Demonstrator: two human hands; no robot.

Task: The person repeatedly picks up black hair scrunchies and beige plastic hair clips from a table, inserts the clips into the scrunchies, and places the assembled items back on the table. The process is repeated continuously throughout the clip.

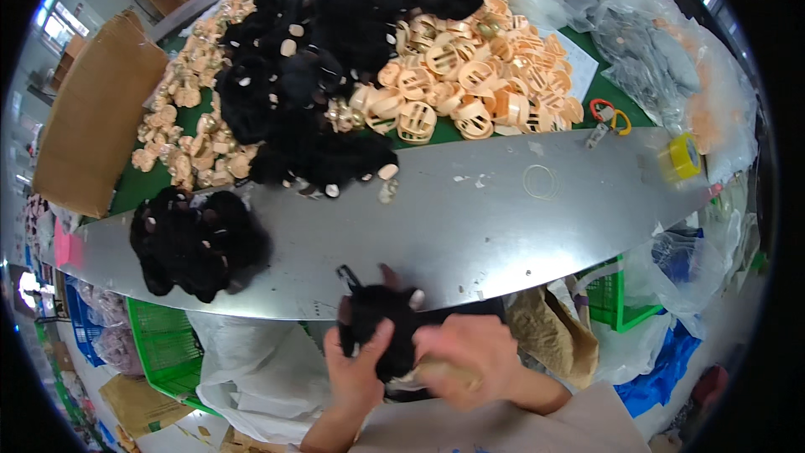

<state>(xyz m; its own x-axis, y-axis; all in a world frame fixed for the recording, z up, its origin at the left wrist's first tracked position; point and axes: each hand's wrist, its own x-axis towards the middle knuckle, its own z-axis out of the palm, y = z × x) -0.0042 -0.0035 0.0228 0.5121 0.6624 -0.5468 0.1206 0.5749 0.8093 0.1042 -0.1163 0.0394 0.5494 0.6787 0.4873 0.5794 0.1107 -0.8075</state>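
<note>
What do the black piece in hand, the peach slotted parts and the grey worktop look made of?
Black piece: likely plush fabric, matte; dull surface, soft outline.
Peach slotted parts: probably moulded plastic, smooth; repeated shapes, clean slots.
Grey worktop: seemingly sheet metal, semi-gloss; broad diffuse glare, though laminate is possible.

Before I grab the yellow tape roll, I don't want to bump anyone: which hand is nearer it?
Right. The right hand is below and left of the yellow tape roll in the picture; the left hand, holding a black plush, is farther left.
</note>
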